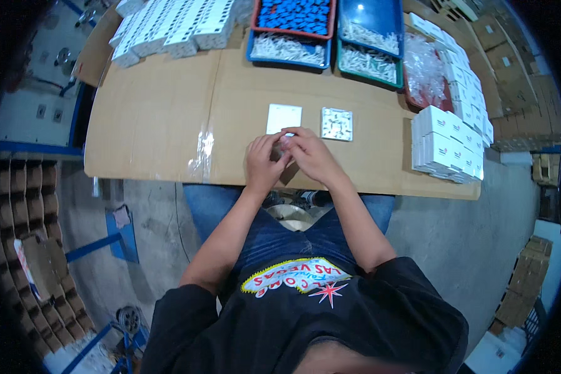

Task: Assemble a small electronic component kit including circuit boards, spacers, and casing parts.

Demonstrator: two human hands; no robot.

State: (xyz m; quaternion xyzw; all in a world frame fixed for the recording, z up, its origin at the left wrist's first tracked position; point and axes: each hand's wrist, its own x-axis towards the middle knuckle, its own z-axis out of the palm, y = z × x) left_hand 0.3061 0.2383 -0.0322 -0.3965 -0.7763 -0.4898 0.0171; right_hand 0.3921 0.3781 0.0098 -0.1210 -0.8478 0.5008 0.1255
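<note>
- Hands: my left hand [263, 165] and right hand [315, 157] meet at the fingertips, near the front edge of the cardboard-covered table [156, 118]. A small pale piece [286, 140] seems to sit between them; fingers hide it, so I cannot tell whether either is clamped.
- Risk: a loose pinch could drop the piece over that edge.
- Risk: careless right-hand movement could knock the patterned white square [336, 124].
- Containers: upper red tray [290, 33], blue pieces; blue tray [287, 63] beneath, white pieces; right-hand blue tray [364, 12] and green tray [369, 79], white pieces; far-right red tray [420, 104], clear plastic.
</note>
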